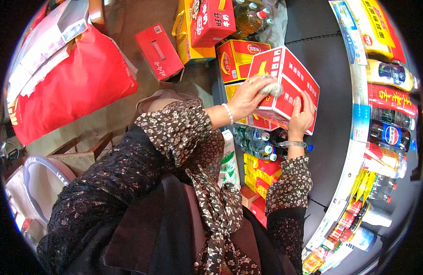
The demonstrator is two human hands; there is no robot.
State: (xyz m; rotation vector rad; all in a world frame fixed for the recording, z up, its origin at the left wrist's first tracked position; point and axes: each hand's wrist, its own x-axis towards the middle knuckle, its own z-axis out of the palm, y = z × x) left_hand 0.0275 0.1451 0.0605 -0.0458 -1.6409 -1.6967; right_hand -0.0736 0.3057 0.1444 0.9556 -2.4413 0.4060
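A red carton with white edges and pale lettering (296, 75) is tilted in front of me, above the stacked goods. My right hand (301, 114) grips its near right side, the thumb and fingers spread over the edge and face. In my left hand (243, 100) is a bunched, greyish-white cloth (272, 88), pressed against the carton's left part. Several fingers of this hand are wrapped round the cloth. The carton's underside is mostly hidden.
Red and yellow cartons (241, 57) and bottles (250, 23) stand beyond. A red gift box (159, 51) sits on the floor, with a large red bag (78, 87) to the left. Shelved drinks and packets (392, 135) line the right. Water bottles (252, 140) lie below the carton.
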